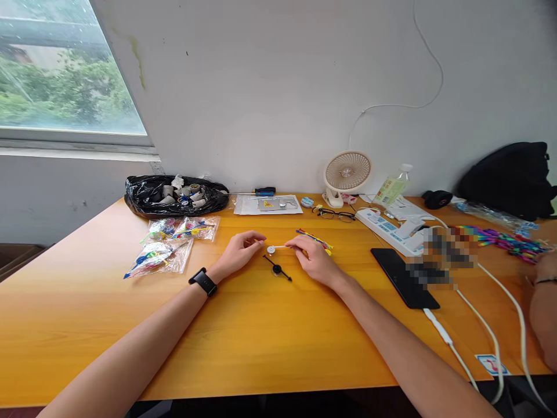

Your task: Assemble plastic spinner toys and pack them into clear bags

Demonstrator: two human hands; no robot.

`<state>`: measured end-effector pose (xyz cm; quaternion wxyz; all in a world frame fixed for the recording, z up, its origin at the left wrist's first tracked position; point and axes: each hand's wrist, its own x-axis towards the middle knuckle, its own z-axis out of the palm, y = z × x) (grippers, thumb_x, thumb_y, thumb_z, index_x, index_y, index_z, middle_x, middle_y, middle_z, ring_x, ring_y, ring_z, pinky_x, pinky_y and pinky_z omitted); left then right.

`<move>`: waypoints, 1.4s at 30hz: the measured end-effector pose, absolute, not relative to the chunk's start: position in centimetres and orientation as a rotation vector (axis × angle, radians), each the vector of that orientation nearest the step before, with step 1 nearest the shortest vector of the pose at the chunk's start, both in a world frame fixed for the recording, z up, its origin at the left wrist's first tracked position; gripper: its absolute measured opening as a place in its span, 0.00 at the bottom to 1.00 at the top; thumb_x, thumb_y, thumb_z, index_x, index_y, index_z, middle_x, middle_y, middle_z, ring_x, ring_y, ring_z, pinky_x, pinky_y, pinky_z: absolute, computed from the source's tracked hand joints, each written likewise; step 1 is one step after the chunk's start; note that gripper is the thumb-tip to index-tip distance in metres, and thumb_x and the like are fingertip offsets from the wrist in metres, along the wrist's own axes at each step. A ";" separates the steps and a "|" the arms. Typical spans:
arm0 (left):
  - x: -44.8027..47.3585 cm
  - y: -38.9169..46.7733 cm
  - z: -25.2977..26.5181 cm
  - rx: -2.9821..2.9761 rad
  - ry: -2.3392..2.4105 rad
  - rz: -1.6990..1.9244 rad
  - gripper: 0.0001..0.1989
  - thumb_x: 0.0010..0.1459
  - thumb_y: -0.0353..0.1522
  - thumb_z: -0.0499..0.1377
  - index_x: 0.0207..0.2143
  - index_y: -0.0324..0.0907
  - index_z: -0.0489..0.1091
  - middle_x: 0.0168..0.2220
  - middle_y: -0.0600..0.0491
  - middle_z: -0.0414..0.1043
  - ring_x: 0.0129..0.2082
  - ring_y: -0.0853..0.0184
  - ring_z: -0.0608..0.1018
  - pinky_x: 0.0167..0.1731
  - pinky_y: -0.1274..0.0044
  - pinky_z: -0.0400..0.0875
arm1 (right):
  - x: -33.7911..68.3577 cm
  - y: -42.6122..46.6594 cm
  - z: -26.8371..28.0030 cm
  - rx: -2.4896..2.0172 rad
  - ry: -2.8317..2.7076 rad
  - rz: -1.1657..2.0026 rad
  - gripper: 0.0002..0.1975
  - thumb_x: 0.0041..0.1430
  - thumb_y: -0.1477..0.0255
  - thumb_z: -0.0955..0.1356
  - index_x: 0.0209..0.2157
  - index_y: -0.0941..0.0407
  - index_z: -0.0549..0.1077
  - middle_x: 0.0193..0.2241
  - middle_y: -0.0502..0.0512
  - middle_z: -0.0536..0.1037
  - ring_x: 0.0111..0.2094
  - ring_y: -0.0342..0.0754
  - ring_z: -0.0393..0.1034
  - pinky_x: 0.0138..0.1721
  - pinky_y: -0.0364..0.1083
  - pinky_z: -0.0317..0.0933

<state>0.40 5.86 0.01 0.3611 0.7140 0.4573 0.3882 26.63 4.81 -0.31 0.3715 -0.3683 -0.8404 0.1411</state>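
My right hand (312, 258) pinches the end of a thin white plastic stick, which points left toward a small white round piece (271, 250). Whether stick and disc are joined is too small to tell. Just left of the disc, my left hand (241, 251) has its thumb and fingertips close together; anything between them is too small to make out. A black watch (202, 282) is on that wrist. Below the disc lies a black plastic part (277, 269) with a round hub and two long thin arms. Beyond my right hand rest colourful plastic strips (319, 239), partly hidden.
Clear bags of coloured parts (159, 255) lie left, before a black plastic bag (134, 194) of scraps. A screwdriver (264, 191), fan (348, 172), glasses (333, 215) and bottle (394, 187) stand behind. Rightward are a power strip (383, 231), phone (402, 276), cables and another person's arm (543, 307).
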 end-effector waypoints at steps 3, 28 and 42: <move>0.5 5.8 -0.2 1.884 1.193 0.955 0.20 0.63 0.46 0.61 0.47 0.41 0.80 0.40 0.49 0.82 0.34 0.63 0.78 0.34 0.74 0.71 | 26.4 4.7 -0.4 -0.940 -2.175 0.419 0.15 0.69 0.79 0.62 0.48 0.53 0.79 0.44 0.58 0.82 0.47 0.52 0.76 0.52 0.52 0.68; 0.8 5.3 -0.4 2.404 1.252 0.930 0.15 0.67 0.31 0.56 0.46 0.47 0.82 0.47 0.50 0.82 0.47 0.56 0.77 0.52 0.64 0.69 | 26.1 3.7 1.9 -0.969 -1.805 0.503 0.10 0.67 0.72 0.68 0.44 0.53 0.81 0.43 0.57 0.80 0.41 0.50 0.74 0.45 0.49 0.68; 0.5 5.9 -1.6 2.315 1.407 1.024 0.12 0.66 0.36 0.59 0.46 0.44 0.80 0.43 0.47 0.80 0.45 0.55 0.78 0.47 0.67 0.72 | 23.1 0.4 1.4 -0.801 -2.019 1.155 0.19 0.76 0.55 0.60 0.44 0.52 0.75 0.40 0.54 0.78 0.42 0.48 0.72 0.47 0.47 0.66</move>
